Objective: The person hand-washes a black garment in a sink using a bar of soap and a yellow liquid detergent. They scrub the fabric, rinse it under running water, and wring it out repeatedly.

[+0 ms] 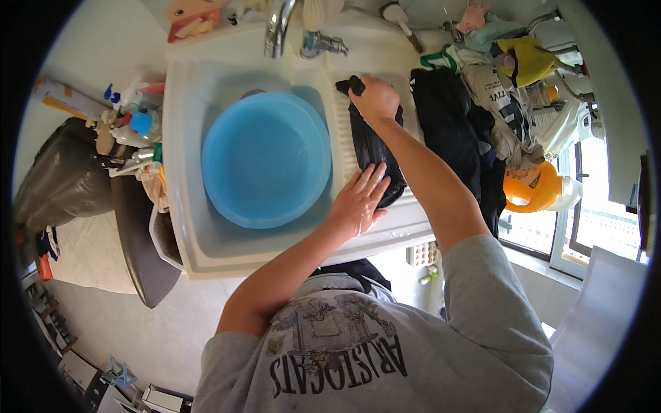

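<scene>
A wet black cloth (369,142) lies lengthwise on the ribbed washboard part of a white laundry sink (181,206). At its far end my right hand (378,98) is closed around a bunched part of it. My left hand (359,199) rests flat on the cloth's near end, fingers spread, with what looks like suds on the skin. Left of the washboard, a light-blue plastic basin (266,160) sits in the sink bowl with water in it. Further right, dark clothes (449,124) lie beside the washboard.
A chrome faucet (279,31) and a tap valve (323,45) stand behind the basin. A brush (400,18) lies at the back. Grey clothes (490,93), a yellow cloth (532,59) and an orange detergent jug (534,187) are at the right. Pump bottles (139,124) crowd the left side.
</scene>
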Demonstrator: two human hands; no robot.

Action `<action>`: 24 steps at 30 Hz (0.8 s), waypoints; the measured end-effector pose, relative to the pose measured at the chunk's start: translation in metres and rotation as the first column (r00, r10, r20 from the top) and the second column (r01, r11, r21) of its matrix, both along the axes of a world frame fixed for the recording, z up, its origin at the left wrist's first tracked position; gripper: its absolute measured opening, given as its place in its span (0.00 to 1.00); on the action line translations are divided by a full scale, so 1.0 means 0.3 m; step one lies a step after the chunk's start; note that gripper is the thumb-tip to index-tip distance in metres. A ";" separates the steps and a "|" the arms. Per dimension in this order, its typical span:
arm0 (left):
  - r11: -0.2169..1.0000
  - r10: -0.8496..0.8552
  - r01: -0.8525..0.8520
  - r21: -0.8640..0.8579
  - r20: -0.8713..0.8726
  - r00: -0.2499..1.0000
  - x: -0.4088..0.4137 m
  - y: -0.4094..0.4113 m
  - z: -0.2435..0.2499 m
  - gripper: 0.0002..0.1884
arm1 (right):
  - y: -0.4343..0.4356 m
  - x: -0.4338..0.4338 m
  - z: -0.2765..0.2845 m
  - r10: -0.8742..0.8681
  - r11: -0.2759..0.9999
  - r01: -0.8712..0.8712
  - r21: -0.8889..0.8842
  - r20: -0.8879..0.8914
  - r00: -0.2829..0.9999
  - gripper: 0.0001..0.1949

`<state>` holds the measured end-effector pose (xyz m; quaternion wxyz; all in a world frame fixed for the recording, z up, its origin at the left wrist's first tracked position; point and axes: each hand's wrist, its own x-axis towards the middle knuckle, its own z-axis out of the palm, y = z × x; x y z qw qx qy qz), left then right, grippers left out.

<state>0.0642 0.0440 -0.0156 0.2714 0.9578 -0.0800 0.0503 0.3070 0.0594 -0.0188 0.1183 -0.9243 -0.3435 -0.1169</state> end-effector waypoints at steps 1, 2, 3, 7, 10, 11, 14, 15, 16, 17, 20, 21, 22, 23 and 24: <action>1.000 -0.003 0.003 0.010 -0.009 1.000 -0.005 0.005 -0.007 0.40 | 0.027 -0.004 0.013 -0.029 0.999 0.030 0.032 -0.021 0.999 0.18; 1.000 0.004 -0.004 0.025 -0.013 1.000 -0.007 0.016 -0.017 0.41 | 0.014 -0.022 0.030 -0.013 0.999 0.020 0.036 -0.178 0.984 0.18; 1.000 0.012 -0.012 0.028 -0.013 1.000 -0.006 0.024 -0.025 0.41 | -0.030 -0.079 0.071 0.010 1.000 -0.001 0.029 -0.328 0.945 0.18; 0.999 -0.048 0.048 -0.004 -0.193 0.980 -0.006 0.011 -0.033 0.40 | -0.342 -0.318 0.176 0.498 0.802 -0.570 -0.177 -0.327 0.803 0.14; 0.995 -0.094 0.085 -0.052 -0.220 0.971 -0.003 0.020 -0.011 0.38 | -0.267 -0.296 0.121 0.436 0.855 -0.491 -0.169 -0.280 0.855 0.15; 0.998 -0.060 0.056 -0.044 -0.102 0.993 -0.010 0.016 -0.019 0.37 | -0.202 -0.252 0.085 0.426 0.874 -0.461 -0.153 -0.214 0.879 0.16; 0.999 -0.018 0.017 -0.029 -0.026 1.000 -0.012 0.009 -0.020 0.37 | 0.037 -0.090 0.013 0.229 0.956 -0.250 -0.156 -0.142 0.963 0.17; 0.998 -0.018 0.017 -0.058 -0.018 1.000 -0.009 0.006 -0.024 0.38 | 0.090 -0.040 0.018 0.173 0.980 -0.188 -0.061 -0.194 0.966 0.17; 0.999 -0.030 0.030 -0.037 -0.007 1.000 -0.008 0.015 -0.029 0.39 | 0.104 -0.020 0.019 0.143 0.988 -0.153 -0.032 -0.216 0.966 0.17; 0.999 -0.035 0.035 -0.029 -0.005 0.999 0.001 0.010 -0.031 0.38 | 0.108 -0.002 0.021 0.111 0.993 -0.115 -0.002 -0.240 0.965 0.17; 1.000 0.005 -0.005 -0.004 0.020 1.000 -0.010 0.019 -0.049 0.38 | -0.055 -0.122 0.095 0.329 0.937 -0.348 0.015 -0.372 0.868 0.15; 1.000 -0.022 0.021 -0.014 -0.050 0.999 -0.013 0.014 -0.051 0.39 | -0.157 -0.180 0.124 0.428 0.891 -0.453 0.006 -0.342 0.837 0.14; 0.999 -0.048 0.045 -0.028 -0.119 0.992 -0.010 0.009 -0.050 0.39 | -0.265 -0.229 0.138 0.517 0.833 -0.553 -0.029 -0.316 0.796 0.13; 0.997 -0.070 0.063 -0.043 -0.194 0.979 -0.006 0.006 -0.048 0.39 | -0.328 -0.253 0.137 0.605 0.760 -0.647 -0.061 -0.299 0.738 0.13; 0.988 -0.113 0.073 -0.135 -0.314 0.943 -0.002 0.008 -0.043 0.38 | -0.327 -0.247 0.122 0.599 0.771 -0.635 -0.051 -0.283 0.749 0.13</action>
